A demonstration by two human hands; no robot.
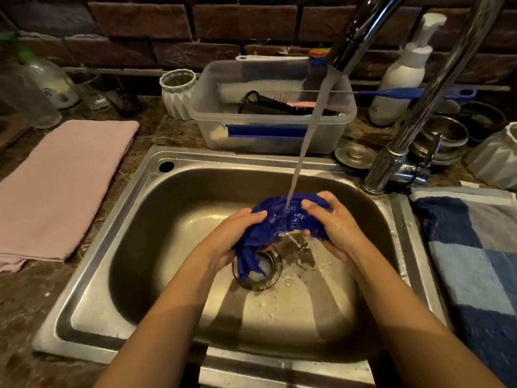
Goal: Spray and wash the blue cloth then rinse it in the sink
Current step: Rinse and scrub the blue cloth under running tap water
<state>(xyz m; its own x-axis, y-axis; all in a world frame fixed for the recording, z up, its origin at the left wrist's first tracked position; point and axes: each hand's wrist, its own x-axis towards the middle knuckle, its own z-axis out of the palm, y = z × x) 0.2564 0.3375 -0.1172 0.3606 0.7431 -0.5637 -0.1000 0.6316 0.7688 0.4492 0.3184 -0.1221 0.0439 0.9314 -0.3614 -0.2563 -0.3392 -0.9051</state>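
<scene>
1. Brick walling filled the top of the frame above a dark speckled countertop (167,133), into which a stainless steel sink (134,219) was set at centre.
2. Water (307,130) ran in a steady stream from the chrome faucet (361,32) at upper right, falling onto the blue cloth (282,219).
3. That cloth was held bunched over the basin, just right of centre, with a loose tail hanging down toward the drain (268,273).
4. At the cloth's left end, the left hand (237,233) was clenched around the fabric, fingers wrapped over the top.
5. At the right end, the right hand (335,222) was likewise closed on the cloth, its fingertips pressing the upper surface beside the stream.
6. Behind the sink stood a clear plastic tub (268,141) holding a white bottle brush (260,91) and a black mesh item, with a white ribbed cup (177,92) just left of it.
7. A white pump bottle (400,77) stood at upper right, behind the faucet.
8. A folded pink towel (61,186) lay at the left of the frame; a blue checked towel (470,261) lay at the right.
</scene>
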